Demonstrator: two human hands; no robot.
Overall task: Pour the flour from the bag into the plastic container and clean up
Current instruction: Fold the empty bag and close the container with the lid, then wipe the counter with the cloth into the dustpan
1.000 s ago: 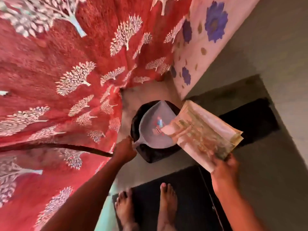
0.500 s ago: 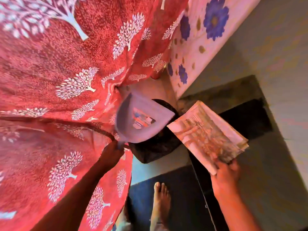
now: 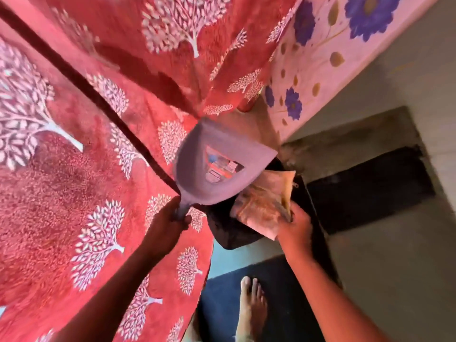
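Standing over the bin for the clean-up step, looking down. Biggest thing in view: the red curtain with white tree print [image 3: 81, 169], hanging at my left and filling most of the frame; pink wall with blue flowers [image 3: 328, 45] behind, grey floor [image 3: 394, 267], dark floor mat [image 3: 278, 292] under my bare foot [image 3: 251, 309]. The black soft-sided waste bin [image 3: 229, 233] sits on the floor between curtain and wall, mouth up, so rubbish drops straight in. My left hand [image 3: 170, 223] wraps its fingers round the handle of the grey plastic dustpan [image 3: 214, 169], holding it raised and tipped, its far edge over the bin, probably to clear the opening. My right hand [image 3: 293, 225] pinches the crumpled, folded paper flour bag [image 3: 266, 201] by its near edge, pushing it down into the bin mouth, partly under the pan. Bag looks flat, so likely emptied. Plastic container not in view.
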